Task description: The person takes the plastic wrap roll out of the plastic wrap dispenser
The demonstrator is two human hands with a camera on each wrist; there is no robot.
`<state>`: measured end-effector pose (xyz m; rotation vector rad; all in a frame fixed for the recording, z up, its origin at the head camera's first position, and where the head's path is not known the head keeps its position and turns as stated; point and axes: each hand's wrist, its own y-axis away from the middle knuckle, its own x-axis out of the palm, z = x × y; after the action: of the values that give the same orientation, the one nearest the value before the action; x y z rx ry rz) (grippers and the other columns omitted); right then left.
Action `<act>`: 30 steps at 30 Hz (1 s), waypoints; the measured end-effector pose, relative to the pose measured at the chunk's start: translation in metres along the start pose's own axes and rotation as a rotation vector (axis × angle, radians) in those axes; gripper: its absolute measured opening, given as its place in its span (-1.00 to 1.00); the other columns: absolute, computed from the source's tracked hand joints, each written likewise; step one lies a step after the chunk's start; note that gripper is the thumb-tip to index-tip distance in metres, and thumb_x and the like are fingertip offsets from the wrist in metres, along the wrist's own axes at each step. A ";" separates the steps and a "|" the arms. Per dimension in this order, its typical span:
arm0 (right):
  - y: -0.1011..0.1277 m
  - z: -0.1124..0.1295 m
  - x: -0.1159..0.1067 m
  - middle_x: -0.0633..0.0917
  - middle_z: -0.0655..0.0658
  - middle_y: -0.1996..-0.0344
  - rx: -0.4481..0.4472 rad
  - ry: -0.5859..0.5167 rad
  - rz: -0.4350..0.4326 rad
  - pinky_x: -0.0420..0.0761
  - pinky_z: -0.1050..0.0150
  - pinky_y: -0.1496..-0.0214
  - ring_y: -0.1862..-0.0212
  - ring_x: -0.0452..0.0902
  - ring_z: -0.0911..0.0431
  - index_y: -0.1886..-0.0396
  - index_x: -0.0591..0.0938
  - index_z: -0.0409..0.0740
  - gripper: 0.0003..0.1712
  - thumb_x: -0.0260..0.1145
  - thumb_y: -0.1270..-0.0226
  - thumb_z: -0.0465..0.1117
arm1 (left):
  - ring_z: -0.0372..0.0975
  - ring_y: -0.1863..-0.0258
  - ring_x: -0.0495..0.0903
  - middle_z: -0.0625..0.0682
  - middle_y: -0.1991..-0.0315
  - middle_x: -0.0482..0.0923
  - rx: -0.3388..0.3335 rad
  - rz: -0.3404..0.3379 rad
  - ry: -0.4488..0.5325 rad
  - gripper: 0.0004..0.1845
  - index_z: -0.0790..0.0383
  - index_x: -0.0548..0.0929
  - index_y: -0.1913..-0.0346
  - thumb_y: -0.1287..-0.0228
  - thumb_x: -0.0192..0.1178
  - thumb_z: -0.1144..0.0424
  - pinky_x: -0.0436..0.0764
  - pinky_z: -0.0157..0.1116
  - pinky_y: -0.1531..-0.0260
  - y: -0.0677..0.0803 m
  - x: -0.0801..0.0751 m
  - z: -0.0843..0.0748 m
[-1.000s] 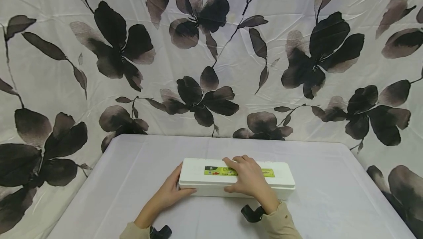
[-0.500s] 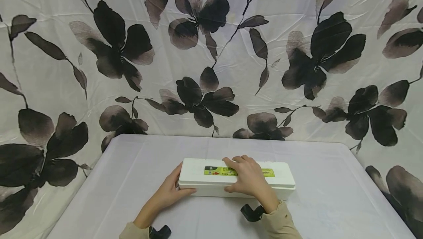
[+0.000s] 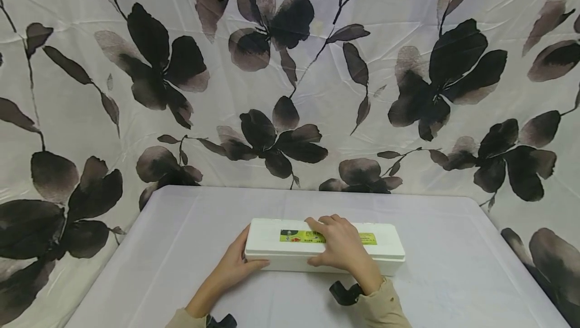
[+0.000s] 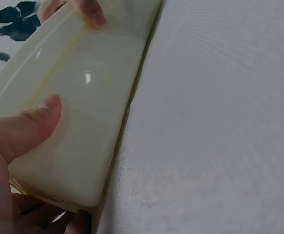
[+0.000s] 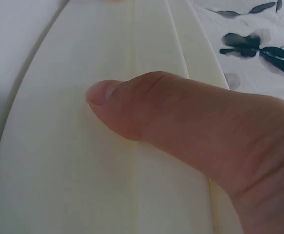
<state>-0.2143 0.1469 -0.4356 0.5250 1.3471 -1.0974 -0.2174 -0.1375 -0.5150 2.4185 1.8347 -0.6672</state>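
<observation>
A long white cling film box [image 3: 267,247] with a green-yellow label marked PE on its lid sits lengthwise on the table, its lid down. My left hand [image 3: 231,265] grips its left end; in the left wrist view the thumb [image 4: 34,126] lies on the front face and the fingers curl round the end. Over the right half, my right hand [image 3: 342,245] spreads its fingers on the lid and covers part of the label. Its thumb [image 5: 112,100] presses against the front face in the right wrist view.
A white cloth covers the table [image 3: 190,227], which has rounded far corners. Behind it hangs a white curtain [image 3: 353,86] with dark flower prints. Black wrist mounts [image 3: 345,292] sit by both sleeves, near the table's front.
Both hands and the box hold their places. The head view has tilted very slightly, and the curtain's folds have shifted a little.
</observation>
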 end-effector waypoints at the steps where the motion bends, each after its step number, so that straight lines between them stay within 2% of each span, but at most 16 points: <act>1: 0.000 0.000 -0.001 0.69 -0.12 0.03 0.001 -0.002 0.003 0.55 -0.01 -0.05 -0.01 0.57 -0.07 -0.24 0.61 0.08 -0.02 0.64 0.34 0.21 | 0.08 -0.34 0.38 0.18 -0.40 0.34 0.000 -0.004 -0.004 0.11 0.25 0.10 -0.54 0.03 0.55 0.19 0.28 0.16 -0.30 0.000 0.000 0.000; 5: -0.001 0.000 -0.003 0.70 -0.11 0.05 0.012 -0.019 0.015 0.57 -0.01 -0.03 -0.01 0.58 -0.07 -0.24 0.62 0.07 -0.03 0.63 0.33 0.21 | -0.01 -0.24 0.49 0.12 -0.36 0.40 -0.008 -0.005 -0.010 0.11 0.20 0.13 -0.53 0.07 0.57 0.21 0.40 0.07 -0.23 -0.001 0.000 -0.001; 9: -0.003 0.001 -0.003 0.70 -0.11 0.06 0.016 -0.029 0.026 0.57 -0.01 0.00 0.00 0.58 -0.07 -0.23 0.62 0.07 -0.03 0.63 0.33 0.22 | -0.06 -0.19 0.52 0.10 -0.33 0.43 -0.016 -0.010 -0.014 0.10 0.18 0.16 -0.53 0.09 0.58 0.20 0.44 0.00 -0.19 -0.001 0.000 -0.001; 17: -0.005 0.001 -0.004 0.70 -0.08 0.10 0.009 -0.043 0.041 0.58 0.02 0.09 0.06 0.57 -0.03 -0.24 0.62 0.05 0.00 0.65 0.35 0.23 | -0.04 -0.18 0.52 0.12 -0.32 0.44 0.009 -0.025 -0.009 0.11 0.22 0.15 -0.53 0.11 0.58 0.22 0.39 0.10 -0.20 0.000 -0.001 0.003; 22: -0.004 0.004 -0.003 0.70 -0.08 0.08 0.021 -0.059 0.063 0.57 0.02 0.11 0.06 0.56 -0.03 -0.27 0.61 0.03 0.02 0.65 0.35 0.23 | -0.05 -0.16 0.52 0.14 -0.30 0.46 0.036 -0.034 -0.022 0.09 0.26 0.17 -0.51 0.09 0.57 0.24 0.40 0.09 -0.19 0.003 -0.001 0.005; 30: 0.003 0.013 -0.001 0.71 -0.07 0.08 0.030 -0.059 0.055 0.58 0.02 0.13 0.06 0.57 -0.03 -0.27 0.61 0.04 0.04 0.66 0.37 0.24 | -0.05 -0.17 0.53 0.11 -0.30 0.46 0.027 -0.017 -0.012 0.10 0.21 0.16 -0.52 0.10 0.58 0.23 0.40 0.09 -0.20 0.010 -0.005 0.009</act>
<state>-0.2056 0.1377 -0.4329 0.5449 1.2591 -1.0815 -0.2123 -0.1473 -0.5232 2.4126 1.8552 -0.7112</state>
